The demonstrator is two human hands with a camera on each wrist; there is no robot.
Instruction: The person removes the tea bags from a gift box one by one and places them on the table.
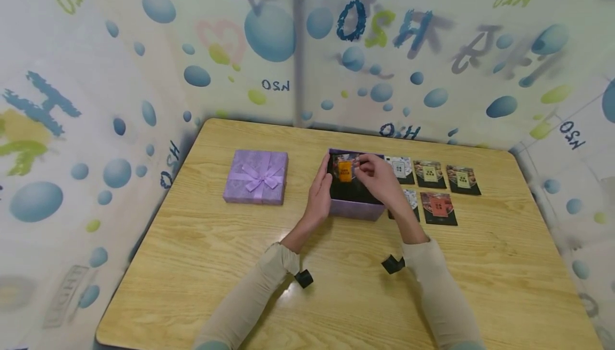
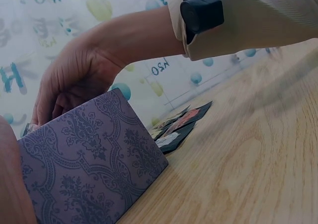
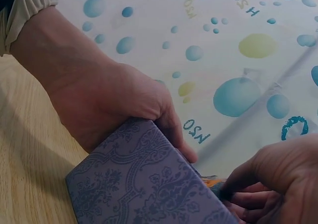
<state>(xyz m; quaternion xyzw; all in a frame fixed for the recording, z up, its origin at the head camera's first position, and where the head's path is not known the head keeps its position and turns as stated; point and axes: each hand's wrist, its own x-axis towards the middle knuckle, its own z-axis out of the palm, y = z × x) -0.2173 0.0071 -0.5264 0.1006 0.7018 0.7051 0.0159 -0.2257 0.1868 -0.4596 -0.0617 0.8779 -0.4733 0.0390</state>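
Observation:
A purple patterned gift box (image 1: pixel 357 209) stands without its lid on the table, its inside dark. My left hand (image 1: pixel 318 194) lies along the box's left wall, fingers mostly straight and the thumb near the rim. The right wrist view shows this left hand (image 3: pixel 117 102) against the box's side. A dark packet with an orange label (image 1: pixel 345 171) is at the box's opening. Over the box, my right hand (image 1: pixel 379 178) pinches the packet's right edge between thumb and fingers. In the left wrist view, the box wall (image 2: pixel 94 154) hides the right hand's fingertips.
The purple lid with a ribbon bow (image 1: pixel 256 177) lies left of the box. Flat packets sit in two rows to the right, among them a red-labelled packet (image 1: pixel 439 208) and a green-labelled packet (image 1: pixel 463 180). Patterned walls border the wooden table (image 1: pixel 192 264).

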